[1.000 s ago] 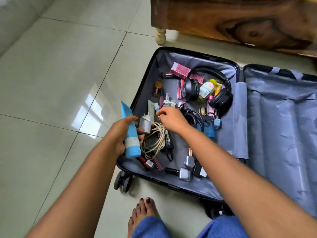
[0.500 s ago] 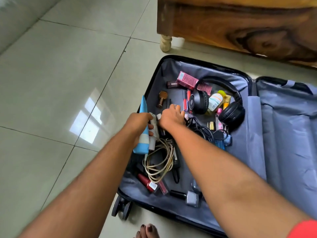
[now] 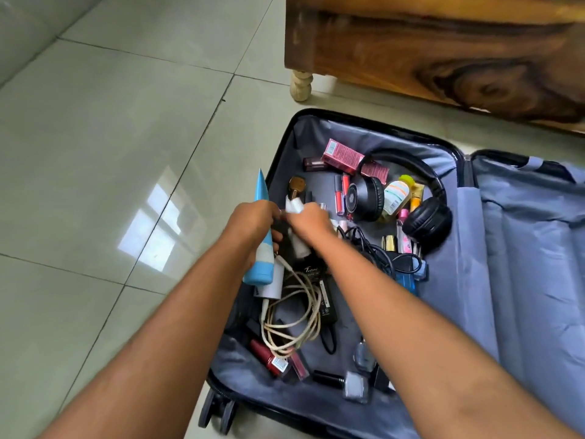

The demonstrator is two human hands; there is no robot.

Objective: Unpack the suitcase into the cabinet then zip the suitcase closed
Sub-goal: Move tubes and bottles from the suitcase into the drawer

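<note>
- The suitcase (image 3: 474,248) lies open on the tiled floor (image 3: 110,153), its grey-lined left half strewn with cosmetics, cables and black headphones (image 3: 411,201).
- Left hand (image 3: 250,226) grips a blue tube (image 3: 261,236) at the left rim; right hand (image 3: 308,223) pinches a small white item (image 3: 294,205).
- Wooden cabinet (image 3: 443,49) stands just beyond; bare floor lies left.

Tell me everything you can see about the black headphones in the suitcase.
The black headphones are over-ear, with a thin glossy headband arching toward the far wall of the suitcase. They lie loose on the grey lining. The left cup stands on edge, showing a round emblem; the right cup shows matte padding. A white bottle with a yellow-green cap lies between the cups. No hand touches them.
</note>
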